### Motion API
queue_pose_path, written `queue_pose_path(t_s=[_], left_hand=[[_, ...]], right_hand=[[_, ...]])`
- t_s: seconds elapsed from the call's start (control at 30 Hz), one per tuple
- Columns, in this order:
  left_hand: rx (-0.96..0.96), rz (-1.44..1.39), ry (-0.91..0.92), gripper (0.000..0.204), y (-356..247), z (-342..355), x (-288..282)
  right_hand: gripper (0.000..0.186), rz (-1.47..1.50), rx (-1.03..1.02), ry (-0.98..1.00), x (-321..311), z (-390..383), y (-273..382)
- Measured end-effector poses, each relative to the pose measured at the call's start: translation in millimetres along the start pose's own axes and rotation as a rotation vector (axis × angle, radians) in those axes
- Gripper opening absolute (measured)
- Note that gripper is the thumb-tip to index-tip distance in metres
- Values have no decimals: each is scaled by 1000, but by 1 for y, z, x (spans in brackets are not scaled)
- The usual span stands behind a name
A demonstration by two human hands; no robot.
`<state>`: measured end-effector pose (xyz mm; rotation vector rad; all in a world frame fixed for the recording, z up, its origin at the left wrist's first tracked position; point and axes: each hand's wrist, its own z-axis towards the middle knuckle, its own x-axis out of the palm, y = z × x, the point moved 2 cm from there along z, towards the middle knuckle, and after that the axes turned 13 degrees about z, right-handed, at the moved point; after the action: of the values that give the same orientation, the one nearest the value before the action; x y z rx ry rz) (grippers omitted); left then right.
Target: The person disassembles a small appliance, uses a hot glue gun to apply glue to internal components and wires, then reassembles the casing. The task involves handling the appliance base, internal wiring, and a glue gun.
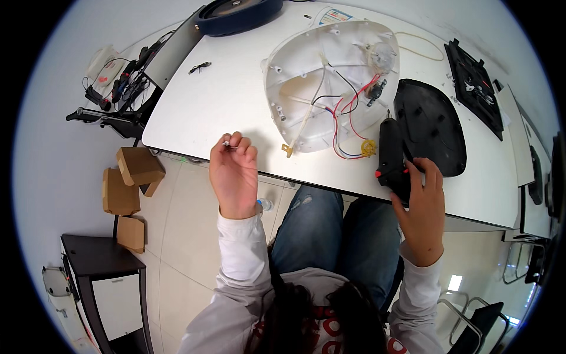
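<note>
Left hand [234, 177]: my fingers are curled together on a small metal piece [226, 143], by the front edge of the white surface [236, 76]; too tiny to tell kind or count.
Right hand [427, 197]: my thumb and fingers sit apart around the handle end of the black electric driver [391, 147]; can't tell if they grip.
Driver: on the surface, between white shell [306, 85] and black cover [433, 127], tip pointing away from me.
Drop risk: metal piece could fall to the floor if my curl loosens this near the edge.
Driver risk: handle end is near the edge too; a fumbled grasp could knock it off.
Snag risk: red wires [336, 121] loop out near the driver; a careless swing could catch them and tug the yellow round part [368, 147].
Shell: hollow white plastic, rounded, posts moulded inside.
Cover: dark, shallow, rounded corners, likely hard plastic.
Wires: thin, loosely curved, likely bend easily.
Surface: smooth, pale, dark edge strip; small parts would probably skid.
</note>
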<state>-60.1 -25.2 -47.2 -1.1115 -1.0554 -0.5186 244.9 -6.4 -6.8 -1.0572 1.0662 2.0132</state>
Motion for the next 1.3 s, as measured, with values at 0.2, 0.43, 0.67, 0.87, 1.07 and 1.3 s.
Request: queue_pose_path(t_s=[0.2, 0.43, 0.67, 0.87, 1.07, 1.3], left_hand=[[-198, -173, -65, 14, 8, 20, -1], [105, 910, -69, 23, 10, 14, 20], [352, 1100, -137, 38, 39, 14, 17], [480, 1301, -103, 33, 45, 11, 13], [524, 1346, -108, 34, 47, 6, 8], [510, 1331, -111, 34, 48, 5, 8]], right_hand=[[49, 5, 76, -67, 14, 5, 3], [40, 389, 254, -238, -6, -22, 16], [32, 1506, 430, 49, 5, -16, 68], [30, 1442, 453, 164, 26, -7, 71], [34, 1510, 410, 166, 37, -6, 75], [34, 1522, 416, 175, 40, -5, 75]])
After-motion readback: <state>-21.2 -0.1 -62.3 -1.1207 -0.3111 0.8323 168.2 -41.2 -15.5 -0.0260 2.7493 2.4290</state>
